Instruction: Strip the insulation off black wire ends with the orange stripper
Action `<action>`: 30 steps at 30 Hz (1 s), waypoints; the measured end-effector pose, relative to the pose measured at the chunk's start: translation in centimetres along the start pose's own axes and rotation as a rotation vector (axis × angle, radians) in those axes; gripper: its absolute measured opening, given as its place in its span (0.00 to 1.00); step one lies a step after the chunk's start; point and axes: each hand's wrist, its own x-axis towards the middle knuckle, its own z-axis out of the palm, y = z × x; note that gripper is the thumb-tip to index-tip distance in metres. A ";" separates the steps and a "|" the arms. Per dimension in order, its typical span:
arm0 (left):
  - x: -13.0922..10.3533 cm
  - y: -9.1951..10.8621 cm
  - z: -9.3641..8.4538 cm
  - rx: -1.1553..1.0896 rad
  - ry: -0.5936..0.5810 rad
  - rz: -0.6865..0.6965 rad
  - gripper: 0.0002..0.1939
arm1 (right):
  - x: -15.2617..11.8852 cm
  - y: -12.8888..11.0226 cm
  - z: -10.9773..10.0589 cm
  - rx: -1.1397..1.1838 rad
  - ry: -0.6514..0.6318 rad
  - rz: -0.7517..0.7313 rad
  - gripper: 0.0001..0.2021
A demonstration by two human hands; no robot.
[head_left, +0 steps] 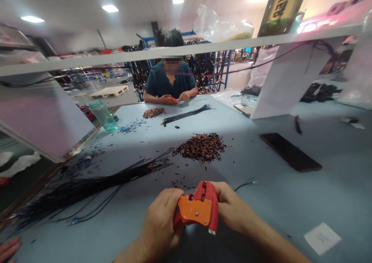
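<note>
Low in the middle of the head view is a red and orange hand tool (197, 210). My left hand (162, 218) is closed round its handle on the left side. My right hand (229, 205) is closed at the tool's right side, its fingertips hidden behind the red part; a thin black wire (244, 185) sticks out past this hand. Beyond the tool lies a pile of small black and copper-coloured pieces (202, 147). A long bundle of black wires (101, 185) stretches across the table on the left.
A person (171, 80) sits across the table (255, 193), holding a red tool. A dark phone (290, 151) and a white label (322, 238) lie right; a green cup (103, 115) stands left. Another person's fingers (10, 250) show bottom left. A shelf (203, 47) spans above.
</note>
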 end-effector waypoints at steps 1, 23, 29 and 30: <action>0.0 0.0 0.0 -0.002 -0.004 0.002 0.17 | 0.0 0.0 0.1 -0.008 0.004 0.002 0.07; 0.5 0.7 -0.5 0.079 0.022 0.029 0.05 | -0.3 -0.6 0.5 -0.016 0.031 0.035 0.04; 0.6 0.7 -0.5 0.098 0.015 0.018 0.03 | -0.3 -0.6 0.5 -0.022 0.024 0.040 0.04; 0.6 0.7 -0.5 0.096 0.012 0.020 0.03 | -0.3 -0.6 0.5 -0.019 0.026 0.038 0.04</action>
